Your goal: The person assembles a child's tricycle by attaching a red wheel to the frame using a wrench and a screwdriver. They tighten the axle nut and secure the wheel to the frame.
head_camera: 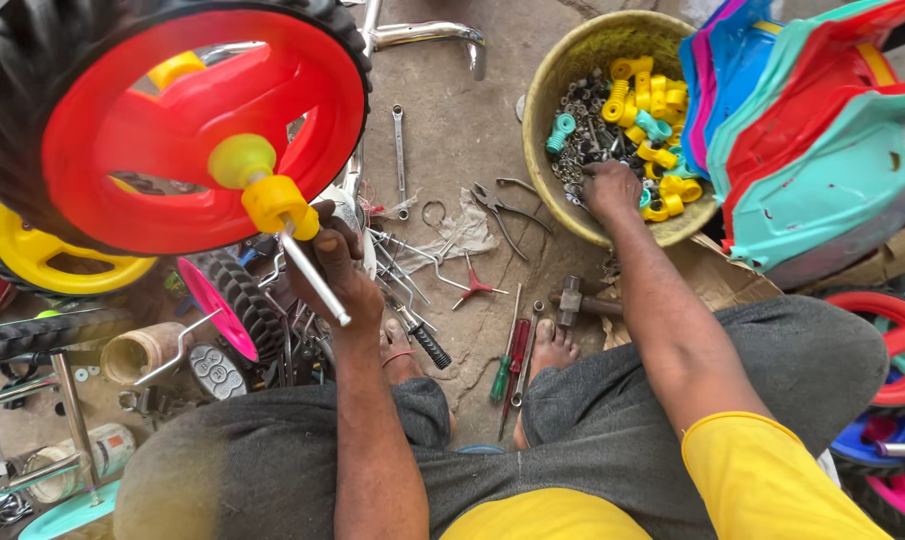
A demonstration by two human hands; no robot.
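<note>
the left hand (338, 265) is closed around a bare metal axle (315, 278), its grip wrapped about the rod's middle, and it holds up a red wheel (183, 130) with a black tyre that sits on the rod's upper end, just past a yellow bush (278, 205). the wheel fills the upper left of the view, raised above the clutter on the floor (453, 140). it looks like hollow moulded plastic, so probably light for its size but top-heavy on the thin rod; the smooth steel may twist or slip in the palm, so a firm hold close under the bush would likely steady it best, or a hand on the ribbed tyre, which should give more bite than the glossy red face. the right hand (611, 187) reaches into a yellow basin (553, 80) of small yellow and teal plastic fittings (653, 100) and dark nuts, fingers curled down among them; whether they have pinched anything i cannot tell. those bits look small, hard and apt to roll away. pliers (503, 212), a spanner (400, 150) and screwdrivers (513, 360) lie on the floor between.
</note>
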